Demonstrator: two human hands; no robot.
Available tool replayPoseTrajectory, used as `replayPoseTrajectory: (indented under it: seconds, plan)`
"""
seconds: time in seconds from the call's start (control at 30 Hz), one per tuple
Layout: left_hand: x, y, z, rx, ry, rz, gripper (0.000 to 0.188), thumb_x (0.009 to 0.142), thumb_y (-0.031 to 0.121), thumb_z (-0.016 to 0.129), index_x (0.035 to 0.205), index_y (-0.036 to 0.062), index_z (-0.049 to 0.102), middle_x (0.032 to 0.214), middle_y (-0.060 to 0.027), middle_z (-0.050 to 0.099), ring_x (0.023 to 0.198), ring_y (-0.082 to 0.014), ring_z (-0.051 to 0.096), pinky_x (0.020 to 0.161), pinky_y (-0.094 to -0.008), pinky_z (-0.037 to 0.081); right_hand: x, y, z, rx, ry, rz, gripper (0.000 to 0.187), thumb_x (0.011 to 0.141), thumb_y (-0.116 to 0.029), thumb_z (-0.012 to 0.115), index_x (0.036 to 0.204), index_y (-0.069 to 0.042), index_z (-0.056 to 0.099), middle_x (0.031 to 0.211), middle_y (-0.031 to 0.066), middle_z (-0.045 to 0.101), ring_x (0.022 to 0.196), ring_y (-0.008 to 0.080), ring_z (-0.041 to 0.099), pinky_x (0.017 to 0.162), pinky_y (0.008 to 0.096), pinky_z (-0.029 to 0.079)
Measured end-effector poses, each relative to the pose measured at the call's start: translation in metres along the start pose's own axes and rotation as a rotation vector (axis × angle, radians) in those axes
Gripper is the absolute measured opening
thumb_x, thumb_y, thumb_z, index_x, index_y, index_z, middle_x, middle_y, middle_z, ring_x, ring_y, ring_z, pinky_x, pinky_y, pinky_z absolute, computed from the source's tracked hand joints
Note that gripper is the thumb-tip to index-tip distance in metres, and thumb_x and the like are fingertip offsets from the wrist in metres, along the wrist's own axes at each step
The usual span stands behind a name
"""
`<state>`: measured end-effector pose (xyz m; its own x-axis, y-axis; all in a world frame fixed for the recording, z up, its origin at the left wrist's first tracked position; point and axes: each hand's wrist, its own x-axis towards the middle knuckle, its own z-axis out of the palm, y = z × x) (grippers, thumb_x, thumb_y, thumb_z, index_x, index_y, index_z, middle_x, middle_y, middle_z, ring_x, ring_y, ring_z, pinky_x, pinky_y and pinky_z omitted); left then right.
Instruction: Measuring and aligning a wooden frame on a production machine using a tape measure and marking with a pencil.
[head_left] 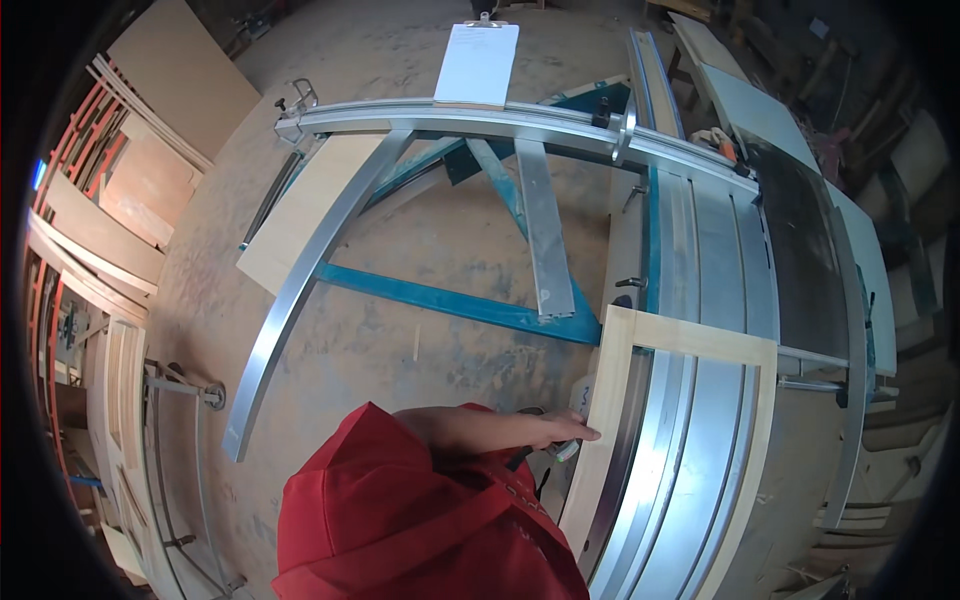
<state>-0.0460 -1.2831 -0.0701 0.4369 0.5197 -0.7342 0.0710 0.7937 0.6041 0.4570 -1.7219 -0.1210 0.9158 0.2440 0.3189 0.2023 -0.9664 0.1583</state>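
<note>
My left hand [562, 430] reaches across from the red sleeve [350, 470] to the left side of a pale wooden frame [617, 350]. Its fingertips are at the frame's edge, and the fingers look curled. Just under them is a small grey and greenish thing [566, 452], too unclear to name. The rectangular frame lies over the ribbed metal sliding table [675, 430] of a panel saw; its near end runs out of view. My right hand does not show.
A long aluminium fence [400, 117] crosses the far side, with a clipboard [476, 65] on it. Metal bars [300, 280] and a teal support arm [430, 298] span the floor to the left. Wooden boards [125, 400] are stacked at far left. A dark saw bed [795, 230] stands right.
</note>
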Motion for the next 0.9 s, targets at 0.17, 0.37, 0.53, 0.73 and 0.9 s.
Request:
replayPoseTrajectory:
  seconds: [0.17, 0.37, 0.53, 0.73, 0.9]
  plan:
    - [-0.029, -0.036, 0.038, -0.033, 0.129, 0.026, 0.044, 0.089, 0.037, 0.085, 0.113, 0.0012, 0.076, 0.099, -0.0074, 0.072, 0.084, -0.0187, 0.066, 0.072, -0.0372, 0.052, 0.007, 0.042, -0.018, -0.061, 0.148, -0.099, 0.077, 0.091, -0.062, 0.064, 0.093, 0.015, 0.069, 0.081, 0.0282, 0.071, 0.074, 0.0475, 0.070, 0.060, 0.0568, 0.055]
    - [-0.095, -0.112, 0.035, -0.013, 0.099, 0.137, 0.043, 0.089, 0.034, 0.085, 0.114, 0.0000, 0.077, 0.093, -0.0054, 0.072, 0.078, -0.0164, 0.065, 0.068, -0.0347, 0.051, -0.022, 0.116, -0.039, 0.000, -0.089, -0.124, 0.080, 0.089, -0.064, 0.065, 0.094, 0.016, 0.069, 0.083, 0.0302, 0.071, 0.075, 0.0471, 0.070, 0.061, 0.0574, 0.055]
    - [-0.189, -0.155, 0.015, -0.090, 0.167, 0.305, 0.038, 0.092, 0.029, 0.083, 0.115, -0.0010, 0.077, 0.091, -0.0050, 0.073, 0.077, -0.0144, 0.065, 0.065, -0.0326, 0.050, -0.055, 0.121, -0.067, 0.072, -0.280, -0.180, 0.083, 0.088, -0.067, 0.066, 0.095, 0.016, 0.070, 0.085, 0.0319, 0.072, 0.075, 0.0468, 0.071, 0.062, 0.0580, 0.055]
    - [-0.280, -0.167, -0.062, -0.224, 0.165, 0.439, 0.031, 0.099, 0.023, 0.077, 0.118, -0.0009, 0.077, 0.108, -0.0069, 0.077, 0.095, -0.0123, 0.069, 0.080, -0.0291, 0.054, -0.098, 0.078, -0.124, 0.127, -0.494, -0.270, 0.087, 0.086, -0.069, 0.068, 0.095, 0.017, 0.070, 0.087, 0.0339, 0.073, 0.075, 0.0463, 0.071, 0.063, 0.0586, 0.056]
    - [-0.335, -0.185, -0.171, -0.491, 0.292, 0.475, 0.030, 0.101, 0.025, 0.073, 0.115, -0.0017, 0.076, 0.098, -0.0043, 0.075, 0.082, -0.0113, 0.067, 0.068, -0.0295, 0.052, -0.140, -0.114, -0.174, 0.817, -0.455, -0.451, 0.070, 0.082, -0.051, 0.076, 0.101, 0.016, 0.067, 0.089, 0.0276, 0.073, 0.079, 0.0341, 0.069, 0.071, 0.0495, 0.055]
